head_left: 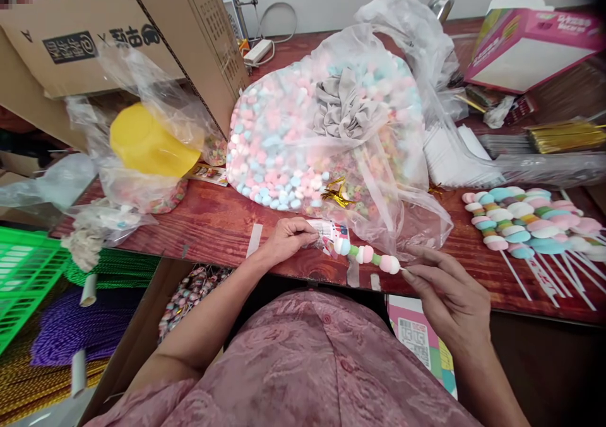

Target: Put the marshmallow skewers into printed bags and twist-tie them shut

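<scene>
My left hand (286, 240) pinches a small printed clear wrapper (329, 232) at the tip of a marshmallow skewer (367, 254). That skewer lies level above the front edge of the wooden table (208, 225), strung with white, pink and green pieces. My right hand (447, 291) holds the skewer's thin stick end between fingertips. Just behind both hands sits a big clear bag of pastel marshmallows (303, 136).
A pile of finished marshmallow skewers (530, 222) lies at the right. A yellow cup in a plastic bag (149, 143) and a cardboard box (108, 29) stand at the left. Gold twist ties (563, 135) and a pink box (530, 48) are at the back right. A green crate (26, 275) sits below left.
</scene>
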`<action>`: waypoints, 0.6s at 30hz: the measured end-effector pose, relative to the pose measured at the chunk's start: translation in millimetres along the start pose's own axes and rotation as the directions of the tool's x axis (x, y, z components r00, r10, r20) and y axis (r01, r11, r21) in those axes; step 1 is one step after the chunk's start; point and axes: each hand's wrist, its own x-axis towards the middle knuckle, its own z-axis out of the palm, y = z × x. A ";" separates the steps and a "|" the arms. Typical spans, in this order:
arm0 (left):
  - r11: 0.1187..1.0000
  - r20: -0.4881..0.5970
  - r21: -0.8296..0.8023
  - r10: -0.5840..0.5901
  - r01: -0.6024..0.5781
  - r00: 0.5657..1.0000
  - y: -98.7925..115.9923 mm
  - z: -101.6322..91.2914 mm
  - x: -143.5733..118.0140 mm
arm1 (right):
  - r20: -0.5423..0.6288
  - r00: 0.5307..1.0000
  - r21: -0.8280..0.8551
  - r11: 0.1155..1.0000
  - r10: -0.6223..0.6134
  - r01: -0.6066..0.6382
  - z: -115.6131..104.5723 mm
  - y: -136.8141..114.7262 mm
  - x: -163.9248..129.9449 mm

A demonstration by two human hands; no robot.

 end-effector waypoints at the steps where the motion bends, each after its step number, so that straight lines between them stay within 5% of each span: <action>1: 1.000 0.003 0.011 0.007 -0.007 1.000 -0.1 0.1 -0.6 | 0.006 1.000 -0.029 0.999 -0.023 0.023 -0.1 1.2 -0.5; 4: 0.996 0.016 0.069 0.055 -0.056 0.998 -0.6 1.6 -2.2 | 0.026 0.989 -0.180 0.973 -0.143 0.146 -2.1 5.4 -0.8; 9: 0.957 0.015 0.264 0.120 -0.119 0.993 0.5 8.0 -3.8 | 0.060 0.921 -0.493 0.790 -0.386 0.363 -9.6 12.1 -2.0; 18: 0.859 0.085 0.434 0.260 -0.270 0.962 6.1 9.9 -11.0 | -0.152 0.961 -0.405 0.902 -0.230 0.152 -19.3 8.5 -16.2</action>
